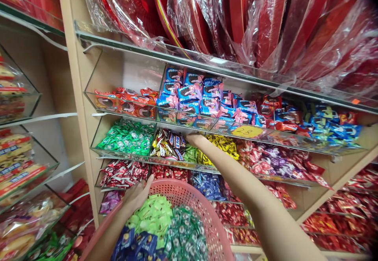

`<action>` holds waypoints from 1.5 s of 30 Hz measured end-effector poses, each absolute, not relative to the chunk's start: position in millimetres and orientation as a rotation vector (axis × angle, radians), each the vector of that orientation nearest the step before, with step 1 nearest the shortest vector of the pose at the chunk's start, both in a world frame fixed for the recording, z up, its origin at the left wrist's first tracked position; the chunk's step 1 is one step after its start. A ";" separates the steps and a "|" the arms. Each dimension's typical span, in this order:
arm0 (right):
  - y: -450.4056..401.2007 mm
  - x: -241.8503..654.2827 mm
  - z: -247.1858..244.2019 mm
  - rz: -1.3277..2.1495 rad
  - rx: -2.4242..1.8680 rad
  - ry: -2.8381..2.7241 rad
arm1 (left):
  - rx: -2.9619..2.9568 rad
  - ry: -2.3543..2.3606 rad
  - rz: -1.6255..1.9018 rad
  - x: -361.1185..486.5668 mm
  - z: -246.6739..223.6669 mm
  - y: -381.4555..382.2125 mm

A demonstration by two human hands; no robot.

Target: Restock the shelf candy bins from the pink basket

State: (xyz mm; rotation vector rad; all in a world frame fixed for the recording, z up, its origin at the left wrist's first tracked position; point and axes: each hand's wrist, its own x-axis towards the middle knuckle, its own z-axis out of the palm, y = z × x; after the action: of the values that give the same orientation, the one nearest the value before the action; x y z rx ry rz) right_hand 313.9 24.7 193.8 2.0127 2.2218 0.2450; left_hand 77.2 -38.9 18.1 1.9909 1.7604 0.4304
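Observation:
A pink perforated plastic basket (217,229) is in front of me, tilted toward me. My left hand (138,194) grips its rim at the left, thumb pointing up. Inside lie light green candy packets (155,215), dark green wrapped candies (186,233) and dark blue packets (137,245). My right hand (194,138) reaches into the middle glass shelf, just right of the brown Snickers bars (175,139) and above some green packets (191,153). Its fingers are bent down and mostly hidden. Yellow packets (224,146) sit beside my right wrist.
Bright green candies (126,137) fill the compartment at left. Above, blue-pink cookie packs (189,93) are stacked behind glass with a yellow price tag (247,131). Red items in clear plastic (268,20) crowd the top shelf. A wooden upright (73,75) stands at left.

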 end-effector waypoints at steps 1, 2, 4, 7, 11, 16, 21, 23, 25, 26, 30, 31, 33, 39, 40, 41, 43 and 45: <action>21.4 313.7 195.1 0.237 1.996 2.184 | 1.991 1.757 0.432 77.7 18.9 -39.5; 17.5 313.3 196.3 0.230 1.973 2.146 | 1.990 1.753 0.435 78.1 19.7 -40.0; 8.6 312.5 199.2 0.226 1.923 2.096 | 1.990 1.752 0.437 78.6 20.8 -40.6; -5.6 312.3 205.8 0.243 1.853 2.090 | 1.997 1.759 0.440 79.1 20.7 -39.8; -19.1 314.3 216.6 0.302 1.805 2.133 | 2.002 1.746 0.448 81.6 20.8 -38.3; -21.5 313.1 212.8 0.330 1.806 2.121 | 2.003 1.729 0.451 87.0 25.5 -40.1; -18.3 303.3 189.5 0.382 1.878 2.100 | 2.002 1.727 0.446 87.4 24.3 -40.4; -18.1 299.1 181.5 0.437 1.940 2.097 | 2.005 1.728 0.445 86.5 22.8 -40.0; -18.7 296.5 176.4 0.470 2.002 2.098 | 2.013 1.727 0.449 85.9 22.2 -40.1; -19.2 295.9 175.0 0.473 2.023 2.101 | 2.016 1.726 0.449 85.7 22.4 -40.3; -20.8 298.2 172.7 0.446 2.017 2.125 | 2.016 1.740 0.418 85.6 25.4 -42.4; -20.8 299.3 172.0 0.444 2.011 2.131 | 2.017 1.743 0.411 85.6 26.3 -43.0; -20.0 301.3 169.8 0.451 2.007 2.141 | 2.019 1.746 0.402 85.7 27.8 -44.2; -19.8 303.1 163.4 0.520 2.012 2.167 | 2.023 1.737 0.410 84.6 29.5 -45.9; -21.5 303.1 162.7 0.540 2.013 2.175 | 2.022 1.737 0.411 84.0 29.5 -46.0; -23.6 303.1 162.1 0.562 2.014 2.183 | 2.021 1.739 0.412 83.3 29.4 -46.1; -28.7 303.2 161.0 0.609 2.020 2.194 | 2.022 1.740 0.414 82.1 29.0 -46.2; -33.7 303.6 160.3 0.656 2.029 2.204 | 2.023 1.740 0.416 81.6 28.8 -46.0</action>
State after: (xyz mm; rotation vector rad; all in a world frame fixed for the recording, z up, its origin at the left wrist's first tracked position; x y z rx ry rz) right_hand 303.6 -33.7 160.3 2.0293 2.2045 0.6565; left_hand 81.6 -46.0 28.8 2.0231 1.7396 0.4160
